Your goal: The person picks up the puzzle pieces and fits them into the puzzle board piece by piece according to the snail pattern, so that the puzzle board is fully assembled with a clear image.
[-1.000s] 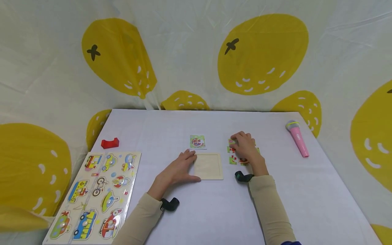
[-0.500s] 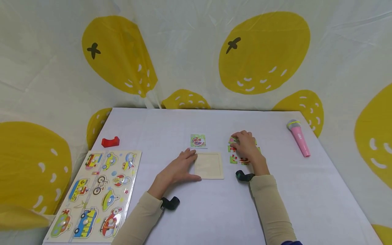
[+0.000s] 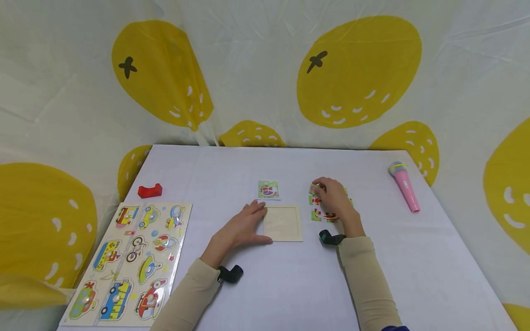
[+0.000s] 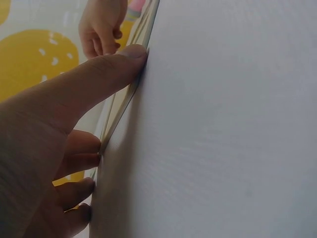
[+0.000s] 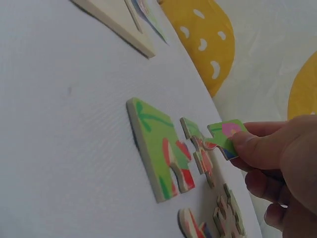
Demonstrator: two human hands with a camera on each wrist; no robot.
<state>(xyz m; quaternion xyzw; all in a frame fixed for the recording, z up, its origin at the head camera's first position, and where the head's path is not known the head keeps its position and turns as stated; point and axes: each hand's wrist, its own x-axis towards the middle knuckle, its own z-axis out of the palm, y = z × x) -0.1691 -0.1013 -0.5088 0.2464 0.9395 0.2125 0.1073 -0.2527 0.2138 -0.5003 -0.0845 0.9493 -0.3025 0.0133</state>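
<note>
Just right of the square, pale wooden frame tray [image 3: 285,225], the person's right hand [image 3: 334,196] pinches a small green jigsaw piece with a pink flower [image 5: 229,133] between thumb and finger. The left hand [image 3: 244,225] has fingers and thumb spread apart, resting along the tray's left side with the thumb at its near-left corner. No piece sits within the tray's raised border, so the assembly seems barely begun: one piece in hand, the rest left to place. Those loose, printed green-and-red wooden jigsaw pieces [image 5: 154,148] lie to the right of the tray; the right hand hides some, so their number is hard to tell. As for room, the tray's right edge is free, and only a narrow strip of white-covered bench [image 3: 290,289] parts it from the pieces, which should make for a short, unobstructed carry. Bare cloth spreads on the tray's near side. Beyond its far edge lies a small square picture card [image 3: 269,189], close enough that a sweeping finger could nudge it.
</note>
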